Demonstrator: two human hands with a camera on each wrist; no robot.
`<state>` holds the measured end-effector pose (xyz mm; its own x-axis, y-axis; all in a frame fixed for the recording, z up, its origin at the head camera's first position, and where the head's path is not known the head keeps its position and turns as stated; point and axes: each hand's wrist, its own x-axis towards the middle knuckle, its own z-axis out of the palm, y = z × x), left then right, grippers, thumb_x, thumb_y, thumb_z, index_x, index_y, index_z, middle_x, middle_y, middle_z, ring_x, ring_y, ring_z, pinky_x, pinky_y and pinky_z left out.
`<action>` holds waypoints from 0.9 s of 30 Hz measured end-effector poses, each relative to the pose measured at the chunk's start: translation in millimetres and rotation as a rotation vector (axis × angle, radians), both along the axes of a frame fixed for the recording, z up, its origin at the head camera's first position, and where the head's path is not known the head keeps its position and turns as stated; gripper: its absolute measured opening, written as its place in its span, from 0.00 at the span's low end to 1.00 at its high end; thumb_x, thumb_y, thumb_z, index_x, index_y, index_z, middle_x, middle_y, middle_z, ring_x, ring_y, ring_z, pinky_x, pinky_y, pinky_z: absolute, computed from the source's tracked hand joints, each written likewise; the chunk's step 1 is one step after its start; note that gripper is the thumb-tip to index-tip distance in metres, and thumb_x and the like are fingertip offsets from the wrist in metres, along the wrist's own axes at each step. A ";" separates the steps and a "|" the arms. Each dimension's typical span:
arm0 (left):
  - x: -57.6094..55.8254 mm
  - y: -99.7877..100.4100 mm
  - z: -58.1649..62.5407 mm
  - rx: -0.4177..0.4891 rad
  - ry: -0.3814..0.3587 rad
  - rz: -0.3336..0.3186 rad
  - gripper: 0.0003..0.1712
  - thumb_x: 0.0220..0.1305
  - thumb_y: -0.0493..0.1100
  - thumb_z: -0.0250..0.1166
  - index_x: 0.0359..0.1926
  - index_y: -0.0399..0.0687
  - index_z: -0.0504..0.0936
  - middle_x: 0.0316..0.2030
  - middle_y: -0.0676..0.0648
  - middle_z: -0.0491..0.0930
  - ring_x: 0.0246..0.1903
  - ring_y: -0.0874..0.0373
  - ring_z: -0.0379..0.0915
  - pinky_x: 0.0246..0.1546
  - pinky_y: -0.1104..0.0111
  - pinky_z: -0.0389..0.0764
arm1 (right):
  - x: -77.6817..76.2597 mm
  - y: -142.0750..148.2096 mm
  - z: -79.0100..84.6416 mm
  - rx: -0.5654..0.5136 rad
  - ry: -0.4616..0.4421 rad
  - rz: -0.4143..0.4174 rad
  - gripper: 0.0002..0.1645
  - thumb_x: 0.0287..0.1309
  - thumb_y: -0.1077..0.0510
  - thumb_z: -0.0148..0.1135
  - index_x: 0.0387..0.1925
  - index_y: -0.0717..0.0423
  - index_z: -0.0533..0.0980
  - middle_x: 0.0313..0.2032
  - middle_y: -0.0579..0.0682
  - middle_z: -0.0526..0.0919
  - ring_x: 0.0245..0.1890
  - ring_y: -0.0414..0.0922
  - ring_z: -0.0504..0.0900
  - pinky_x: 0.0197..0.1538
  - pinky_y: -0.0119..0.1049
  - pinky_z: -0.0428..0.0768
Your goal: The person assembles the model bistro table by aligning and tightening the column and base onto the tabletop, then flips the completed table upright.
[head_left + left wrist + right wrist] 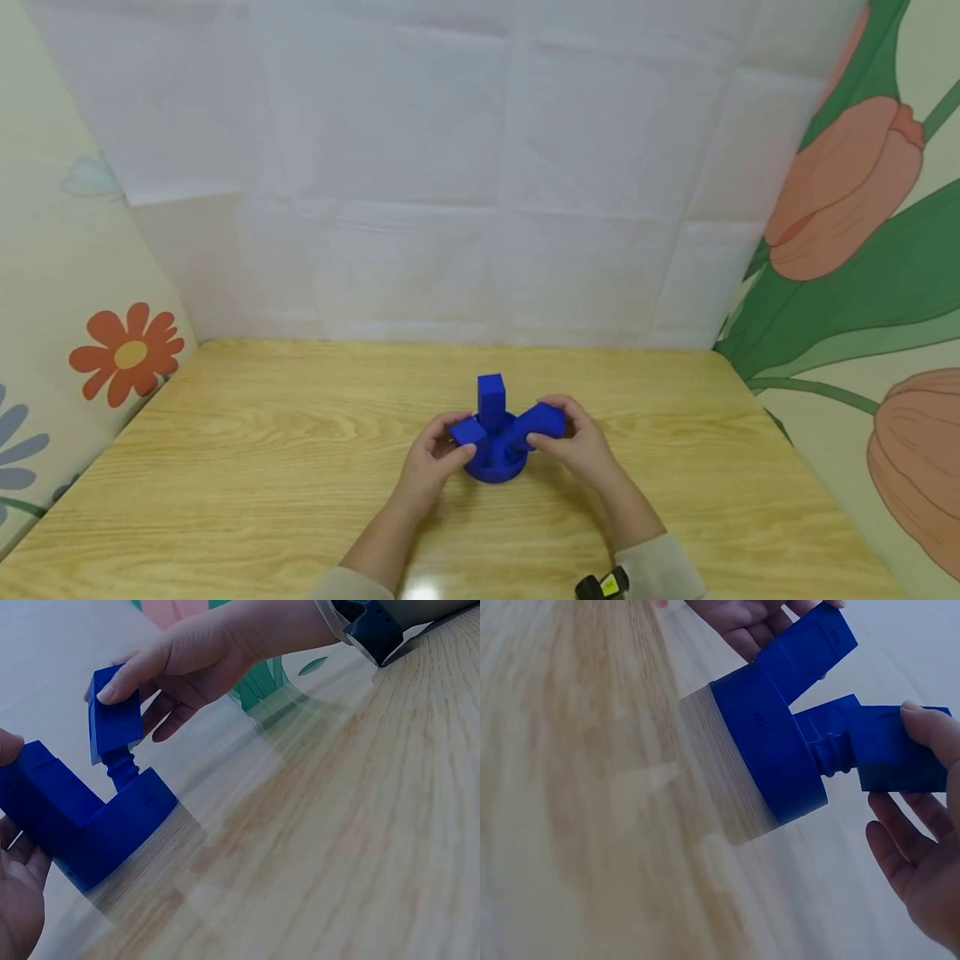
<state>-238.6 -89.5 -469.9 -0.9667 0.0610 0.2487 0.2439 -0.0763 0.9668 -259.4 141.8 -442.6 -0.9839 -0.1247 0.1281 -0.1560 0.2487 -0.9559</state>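
Observation:
A round blue plastic base stands on the wooden table with upright parts rising from it. My left hand pinches the left blue block between thumb and fingers, at the base's left side. On the other side, my right hand grips a tilted blue block. Below that block a ribbed, screw-like stem runs down to the base, as the left wrist view shows. A tall square blue post rises at the back of the base, touched by neither hand.
The light wood-grain table stretches around the base. Behind its far edge hangs a white cloth, with flower-patterned cloths at both sides. A dark watch is on the right wrist.

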 end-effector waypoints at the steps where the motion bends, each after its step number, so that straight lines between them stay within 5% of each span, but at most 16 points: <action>1: -0.3 -0.3 0.2 -0.001 0.000 -0.004 0.25 0.58 0.28 0.64 0.58 0.31 0.74 0.50 0.46 0.78 0.45 0.66 0.76 0.49 0.77 0.77 | 0.0 -0.4 0.0 0.014 0.007 0.009 0.31 0.52 0.64 0.72 0.58 0.57 0.74 0.46 0.57 0.81 0.39 0.41 0.78 0.42 0.30 0.79; 8: -0.8 0.3 1.6 0.000 -0.005 -0.009 0.25 0.58 0.28 0.63 0.59 0.31 0.74 0.53 0.40 0.77 0.46 0.67 0.76 0.50 0.77 0.76 | 0.2 -3.6 2.8 0.102 0.058 0.044 0.31 0.52 0.62 0.73 0.59 0.55 0.75 0.55 0.58 0.80 0.43 0.44 0.79 0.46 0.33 0.78; 13: -1.4 1.5 0.8 0.012 -0.022 -0.008 0.27 0.59 0.28 0.64 0.60 0.30 0.73 0.52 0.43 0.79 0.47 0.67 0.77 0.50 0.77 0.77 | 0.3 -5.6 3.8 0.135 0.057 0.043 0.30 0.52 0.60 0.73 0.59 0.53 0.76 0.56 0.57 0.79 0.46 0.46 0.79 0.49 0.38 0.78; 20: -1.3 1.5 1.8 0.022 -0.039 -0.013 0.28 0.59 0.28 0.64 0.61 0.30 0.72 0.56 0.33 0.76 0.48 0.68 0.76 0.51 0.77 0.76 | -2.5 -7.5 -2.6 0.144 0.083 0.054 0.30 0.54 0.60 0.72 0.60 0.53 0.76 0.55 0.57 0.80 0.45 0.43 0.78 0.50 0.38 0.76; 27: -0.3 1.3 2.1 0.022 -0.045 -0.004 0.27 0.59 0.27 0.63 0.61 0.31 0.73 0.57 0.32 0.75 0.48 0.69 0.76 0.51 0.78 0.76 | 0.2 -4.1 -8.5 0.087 0.207 0.119 0.26 0.65 0.65 0.54 0.64 0.63 0.71 0.61 0.64 0.74 0.52 0.39 0.76 0.52 0.30 0.76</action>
<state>-238.9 -88.3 -467.7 -0.9766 0.0601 0.2066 0.2001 -0.0991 0.9748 -259.2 137.7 -451.1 -0.9155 -0.2574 0.3093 -0.3796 0.2970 -0.8762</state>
